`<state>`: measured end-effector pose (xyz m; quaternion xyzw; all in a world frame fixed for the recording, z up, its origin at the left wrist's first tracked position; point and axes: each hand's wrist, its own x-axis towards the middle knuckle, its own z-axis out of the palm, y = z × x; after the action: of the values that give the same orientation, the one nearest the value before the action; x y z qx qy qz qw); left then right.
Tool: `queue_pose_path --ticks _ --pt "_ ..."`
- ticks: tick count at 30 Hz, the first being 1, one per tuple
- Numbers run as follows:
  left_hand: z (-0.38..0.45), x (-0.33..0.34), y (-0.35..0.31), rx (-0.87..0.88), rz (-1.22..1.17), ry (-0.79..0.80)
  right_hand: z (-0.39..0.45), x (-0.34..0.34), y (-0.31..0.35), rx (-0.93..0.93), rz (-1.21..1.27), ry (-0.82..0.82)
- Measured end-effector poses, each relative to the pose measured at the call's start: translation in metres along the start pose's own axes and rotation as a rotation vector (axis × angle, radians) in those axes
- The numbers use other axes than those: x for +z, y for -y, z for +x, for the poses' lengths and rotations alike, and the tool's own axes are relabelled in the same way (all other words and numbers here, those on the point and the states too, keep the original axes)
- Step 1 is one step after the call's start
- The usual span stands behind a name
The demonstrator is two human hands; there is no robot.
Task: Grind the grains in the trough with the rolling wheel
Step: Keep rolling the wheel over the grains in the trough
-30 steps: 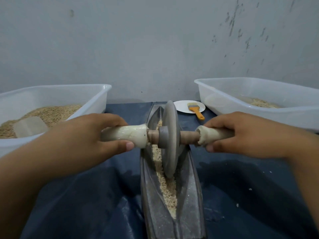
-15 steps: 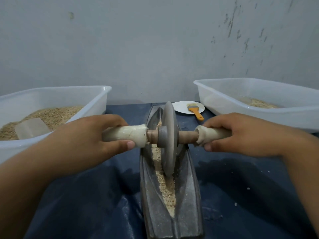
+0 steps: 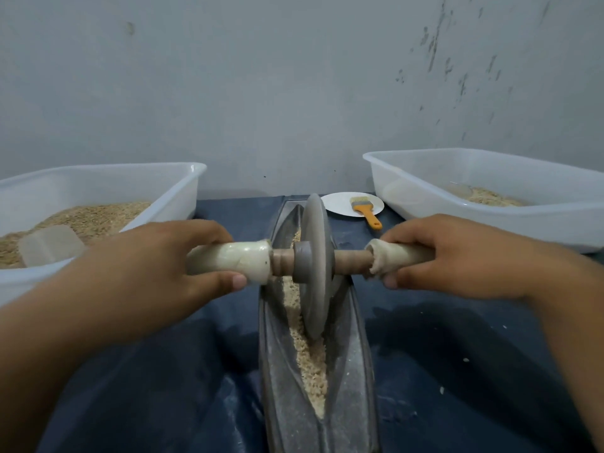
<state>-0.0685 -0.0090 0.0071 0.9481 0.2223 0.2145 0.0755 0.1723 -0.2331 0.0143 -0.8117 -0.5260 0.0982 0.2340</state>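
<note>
A grey metal wheel [image 3: 314,266] stands upright in the long boat-shaped trough [image 3: 353,371], about mid-length. Pale crushed grains [image 3: 310,361] lie along the trough's groove in front of and behind the wheel. A wooden axle runs through the wheel, with cloth-wrapped handles at both ends. My left hand [image 3: 153,269] grips the left handle [image 3: 235,261]. My right hand [image 3: 457,256] grips the right handle [image 3: 402,253]. The outer ends of both handles are hidden inside my fists.
A white tub [image 3: 183,178] with grain and a plastic scoop [image 3: 49,245] stands at the left. Another white tub [image 3: 425,178] with some grain is at the right. A white plate [image 3: 340,204] and an orange-handled brush [image 3: 366,212] lie behind the trough on the dark blue cloth [image 3: 457,371].
The wheel and both hands have shifted only slightly along the trough, a little away from me. Both grips are unchanged.
</note>
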Motion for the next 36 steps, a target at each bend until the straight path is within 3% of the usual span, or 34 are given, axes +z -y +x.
queue_pose_path --ticks 5,11,13,20,26,28,33,36 --pt "-0.011 -0.013 0.003 0.067 -0.007 0.032 -0.015 -0.014 0.002 -0.050 0.032 0.206" --pt "0.002 0.007 -0.006 0.060 0.095 -0.033 0.007 0.012 0.004 -0.003 -0.053 -0.102" --pt "0.003 0.007 -0.005 0.046 0.091 -0.011 0.008 0.013 0.004 -0.010 -0.075 -0.109" --pt "-0.007 -0.014 -0.001 0.043 -0.098 0.121 -0.014 -0.012 0.004 -0.065 0.035 0.215" --pt "0.003 0.007 -0.007 0.028 0.042 0.005 0.009 0.013 0.004 -0.036 -0.019 -0.117" --pt "0.004 0.007 -0.005 0.036 0.051 0.012 0.010 0.016 0.005 -0.029 -0.045 -0.143" --pt "-0.004 -0.015 0.005 0.050 -0.070 0.118 -0.014 -0.009 0.006 -0.053 0.006 0.149" --pt "-0.005 -0.014 0.005 0.047 -0.079 0.131 -0.013 -0.010 0.005 -0.049 0.005 0.149"
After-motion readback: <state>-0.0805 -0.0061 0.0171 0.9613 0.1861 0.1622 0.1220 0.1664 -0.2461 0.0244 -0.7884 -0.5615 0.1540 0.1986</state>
